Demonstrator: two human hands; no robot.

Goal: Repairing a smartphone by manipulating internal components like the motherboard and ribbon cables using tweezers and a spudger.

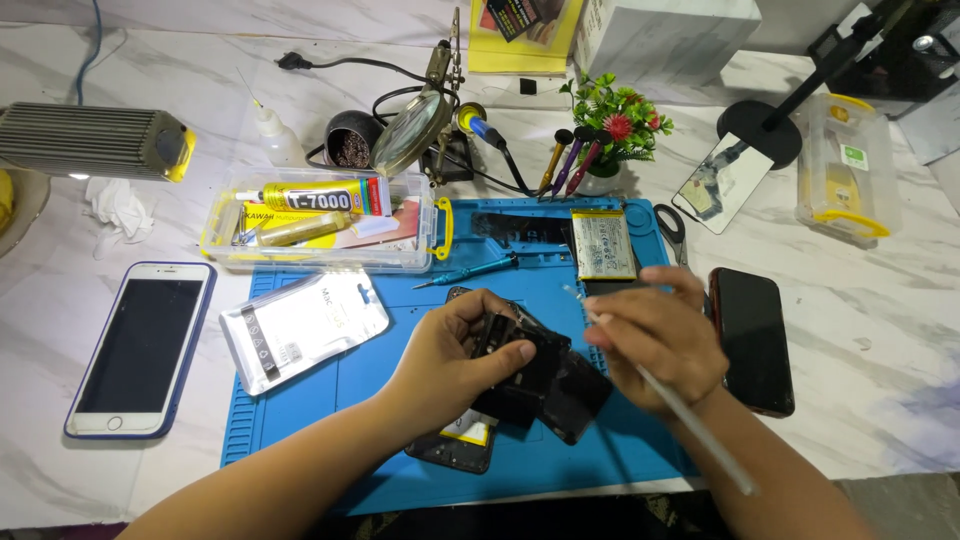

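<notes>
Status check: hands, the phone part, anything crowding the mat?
Left hand grips black phone part. Right hand holds thin white tool. Battery, screwdriver, white pouch lie near on blue mat.

Table: I work at a white marble-look top (880,330) with grey veins.
Mat: a blue mat (300,410) lies before me on it.
Light: a ribbed grey lamp (90,140) at my far left glows onto the table; the whole top looks evenly bright.
Back edge: a white box (665,35) and a small plant (615,120) stand there.
Right: a black stand (765,125) on its round base.
</notes>
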